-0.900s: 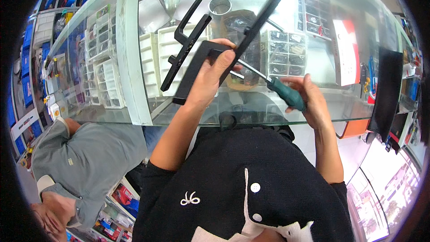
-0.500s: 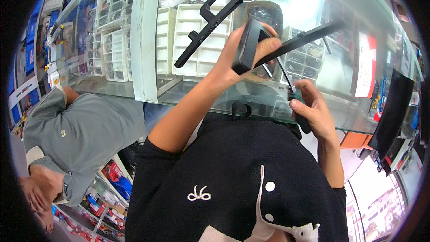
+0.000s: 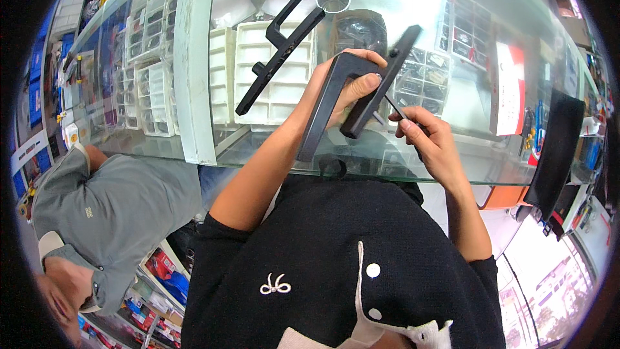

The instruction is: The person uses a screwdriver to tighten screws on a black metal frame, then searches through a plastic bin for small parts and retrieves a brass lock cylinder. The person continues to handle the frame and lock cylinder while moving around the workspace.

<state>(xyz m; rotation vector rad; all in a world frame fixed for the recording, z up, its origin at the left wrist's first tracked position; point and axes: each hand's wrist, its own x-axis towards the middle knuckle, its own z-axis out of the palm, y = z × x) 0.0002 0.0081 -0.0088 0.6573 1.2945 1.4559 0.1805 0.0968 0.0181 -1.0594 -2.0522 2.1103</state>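
Note:
My left hand (image 3: pixel 354 90) is closed around a black door handle (image 3: pixel 321 106), its thumb across the middle, holding it above the glass counter. The handle's long narrow plate slants up to the right, and its lever hangs toward me. In my right hand (image 3: pixel 434 145) is a screwdriver (image 3: pixel 396 108); its thin shaft points up-left at the back of the plate, and its grip is mostly hidden by my fingers. Whether the tip touches the plate I cannot tell. A second black door handle (image 3: pixel 279 57) lies on the counter beyond my left forearm.
A round metal-rimmed tin (image 3: pixel 333 0) stands on the glass counter (image 3: pixel 252 152), near a dark plastic-wrapped bundle (image 3: pixel 361 29). White compartment trays (image 3: pixel 268 71) and boxes of small parts (image 3: pixel 423 77) show through the glass. Another person in a grey shirt (image 3: pixel 129 207) is at the left.
The door handle in my left hand has turned, its plate now steeper and its lever pointing toward me. My right hand has brought the screwdriver closer to the plate. The view has shifted slightly.

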